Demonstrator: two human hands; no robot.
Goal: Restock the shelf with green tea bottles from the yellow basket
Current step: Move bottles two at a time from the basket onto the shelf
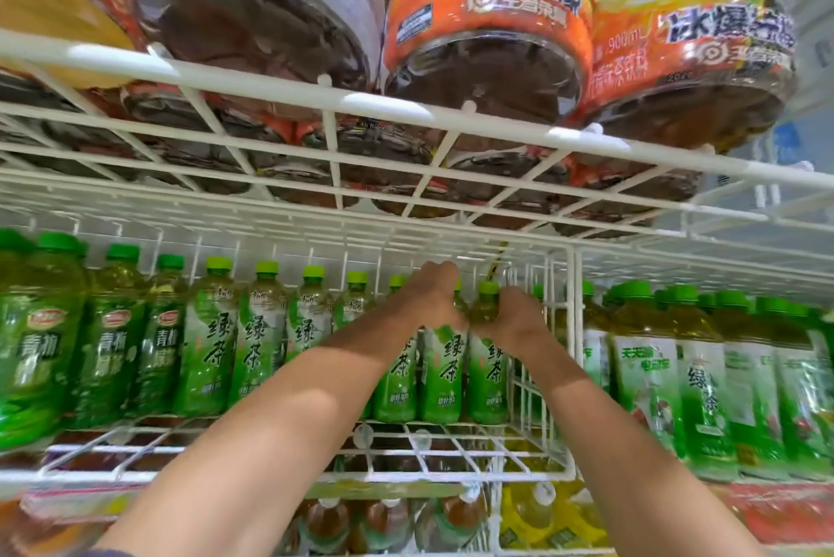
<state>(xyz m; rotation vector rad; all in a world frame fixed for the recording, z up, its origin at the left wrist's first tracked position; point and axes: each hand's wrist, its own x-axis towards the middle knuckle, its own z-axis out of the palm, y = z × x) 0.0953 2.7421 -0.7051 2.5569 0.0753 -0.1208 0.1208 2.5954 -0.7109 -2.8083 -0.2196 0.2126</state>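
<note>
The left hand (435, 299) is curled round the neck of a smooth plastic green tea bottle (444, 376); the neighbouring bottle (487, 376) is gripped by the right hand (514, 319). Both bottles are stood upright on the white wire shelf (406, 476).

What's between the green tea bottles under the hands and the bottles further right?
Head view: a white wire divider separates the green-capped green tea bottles, gripped by left hand and right hand, from the right-side bottles.
</note>
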